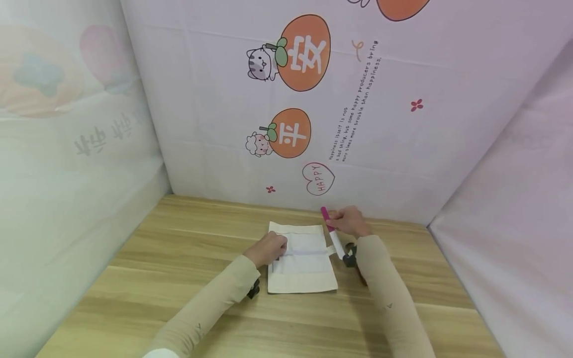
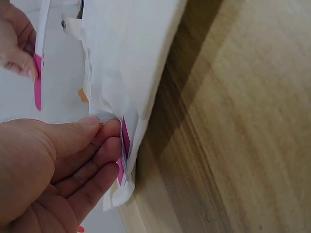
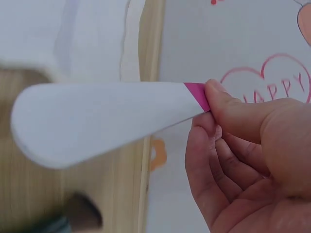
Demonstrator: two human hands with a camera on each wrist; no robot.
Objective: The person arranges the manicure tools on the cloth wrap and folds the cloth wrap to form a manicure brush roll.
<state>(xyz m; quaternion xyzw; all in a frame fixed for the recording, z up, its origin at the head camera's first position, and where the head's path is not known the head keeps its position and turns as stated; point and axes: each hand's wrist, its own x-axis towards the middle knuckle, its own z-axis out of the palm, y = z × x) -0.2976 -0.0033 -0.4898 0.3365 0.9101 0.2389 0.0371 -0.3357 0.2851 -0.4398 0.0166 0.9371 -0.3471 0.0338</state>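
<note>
A white cloth case (image 1: 302, 282) with a paler inner panel lies spread out on the table. My left hand (image 1: 268, 247) is at its left part, and in the left wrist view the thumb and fingers pinch a thin white layer of it. Magenta pieces (image 2: 126, 136) show between the layers beside those fingertips. To the right of the case, my right hand (image 1: 349, 220) pinches a flat strip (image 1: 336, 243), white with a magenta end and rounded tips. In the right wrist view the strip's white end (image 3: 87, 121) points towards the camera. The strip is held above the table.
The wood-grain table (image 1: 291, 328) meets a printed white cloth wall (image 1: 224, 164) just behind the case, with white walls at both sides. A small tab (image 1: 331, 250) sticks out from the case's right edge. A brown item (image 1: 361, 276) is partly hidden by the right sleeve.
</note>
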